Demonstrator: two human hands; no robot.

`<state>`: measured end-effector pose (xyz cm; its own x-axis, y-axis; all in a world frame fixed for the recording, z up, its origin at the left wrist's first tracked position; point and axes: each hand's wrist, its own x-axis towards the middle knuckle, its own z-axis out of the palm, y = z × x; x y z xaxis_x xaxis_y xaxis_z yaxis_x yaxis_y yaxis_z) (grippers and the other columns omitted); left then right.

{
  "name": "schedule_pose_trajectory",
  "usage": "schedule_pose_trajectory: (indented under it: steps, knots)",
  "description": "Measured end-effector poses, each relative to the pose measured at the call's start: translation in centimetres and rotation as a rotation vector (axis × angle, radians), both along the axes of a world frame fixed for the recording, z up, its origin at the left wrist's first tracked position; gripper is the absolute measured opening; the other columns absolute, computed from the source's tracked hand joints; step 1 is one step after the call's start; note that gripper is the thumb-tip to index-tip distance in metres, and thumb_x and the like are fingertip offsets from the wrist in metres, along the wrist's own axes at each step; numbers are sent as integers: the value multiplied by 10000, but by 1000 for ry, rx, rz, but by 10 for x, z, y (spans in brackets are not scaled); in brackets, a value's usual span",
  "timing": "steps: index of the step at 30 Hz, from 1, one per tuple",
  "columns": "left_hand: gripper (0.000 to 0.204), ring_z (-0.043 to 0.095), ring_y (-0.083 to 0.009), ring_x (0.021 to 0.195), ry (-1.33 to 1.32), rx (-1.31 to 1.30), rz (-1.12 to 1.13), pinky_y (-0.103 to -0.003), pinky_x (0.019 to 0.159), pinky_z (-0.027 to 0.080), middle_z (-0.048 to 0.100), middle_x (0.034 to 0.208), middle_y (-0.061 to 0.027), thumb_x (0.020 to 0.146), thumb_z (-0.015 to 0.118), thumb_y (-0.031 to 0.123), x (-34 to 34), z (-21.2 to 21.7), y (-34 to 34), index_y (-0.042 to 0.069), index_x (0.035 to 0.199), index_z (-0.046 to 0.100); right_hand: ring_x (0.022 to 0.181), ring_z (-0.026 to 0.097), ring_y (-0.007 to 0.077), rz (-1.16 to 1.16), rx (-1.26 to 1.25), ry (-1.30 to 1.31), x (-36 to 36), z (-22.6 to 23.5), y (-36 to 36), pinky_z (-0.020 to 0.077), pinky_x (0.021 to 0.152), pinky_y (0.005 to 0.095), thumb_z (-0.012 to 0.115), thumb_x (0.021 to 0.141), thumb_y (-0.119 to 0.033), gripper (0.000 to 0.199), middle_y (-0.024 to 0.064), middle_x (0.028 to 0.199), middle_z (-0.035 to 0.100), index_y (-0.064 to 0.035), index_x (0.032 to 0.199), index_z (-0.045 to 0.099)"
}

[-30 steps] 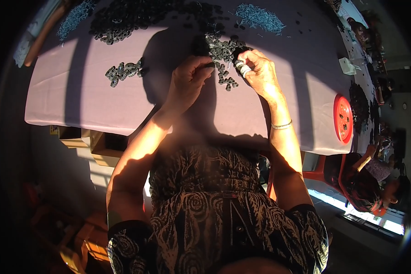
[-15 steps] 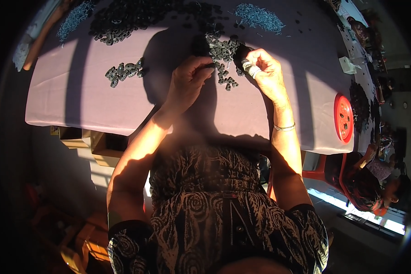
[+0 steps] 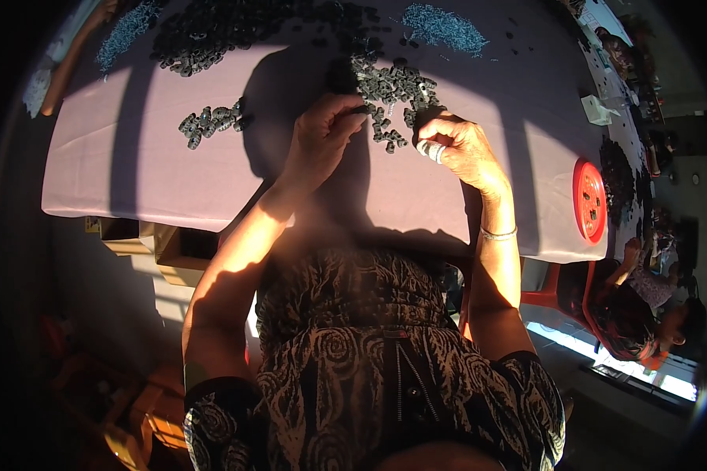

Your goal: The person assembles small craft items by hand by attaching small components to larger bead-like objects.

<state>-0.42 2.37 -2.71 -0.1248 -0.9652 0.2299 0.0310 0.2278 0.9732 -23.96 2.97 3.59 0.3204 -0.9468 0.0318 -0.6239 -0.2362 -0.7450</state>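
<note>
My left hand (image 3: 326,132) is closed in a pinch, with a small black part (image 3: 362,110) at its fingertips. To its right, my right hand (image 3: 467,153) has thumb and fingers pressed together, and I cannot make out what they hold. White tape wraps one of its fingers, and a bracelet circles that wrist. Just beyond both hands lies a pile of small black parts (image 3: 389,82), a few of them strung out between the hands. A smaller cluster of black parts (image 3: 206,127) sits left of my left hand.
A large black heap (image 3: 204,39) covers the far left of the cloth-covered table (image 3: 173,180). Heaps of thin bluish metal pieces (image 3: 445,31) lie at the far side. A red tray (image 3: 580,206) stands at the right edge. Another person's arm (image 3: 64,67) reaches in at far left; someone sits at right.
My right hand has come down and slightly right, toward me, uncovering black parts at the pile's right side. My left hand has barely moved, still pinching.
</note>
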Motion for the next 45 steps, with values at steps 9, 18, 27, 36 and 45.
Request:
schedule_pose_trajectory:
  steps: [9,18,27,36,45]
  knots:
    - [203,579,-50,745,-4,7,-8,-196,627,464,639,847,-3,896,636,93,0,0,0,29,1088,621,651,539,138,-44,-154,-129,3,-2,0,452,614,278,653,778,51,94,44,740,570,-21,838,644]
    - [210,580,-52,746,-23,7,-7,-198,625,462,640,843,-10,896,636,89,1,-2,-2,25,1095,620,815,621,305,130,-328,185,23,-5,4,509,715,395,708,760,-86,192,93,855,630,-57,943,661]
    - [204,572,-45,750,-25,-39,-23,-198,634,465,631,843,-2,898,630,89,1,0,1,35,1094,623,658,581,232,-30,-242,271,36,-7,8,467,601,345,643,673,45,149,88,710,553,-24,794,592]
    - [196,539,-37,738,172,-37,-103,-196,617,448,614,850,5,899,607,52,-9,2,6,25,1093,609,594,535,175,-1,-214,25,37,-2,8,464,575,300,622,719,21,112,51,712,536,-35,777,544]
    - [186,501,-23,717,161,4,-135,-189,620,434,577,825,34,910,566,32,-18,-2,8,18,1091,605,720,529,55,-43,33,-651,38,-11,5,440,641,214,620,851,15,122,-18,783,602,-23,958,665]
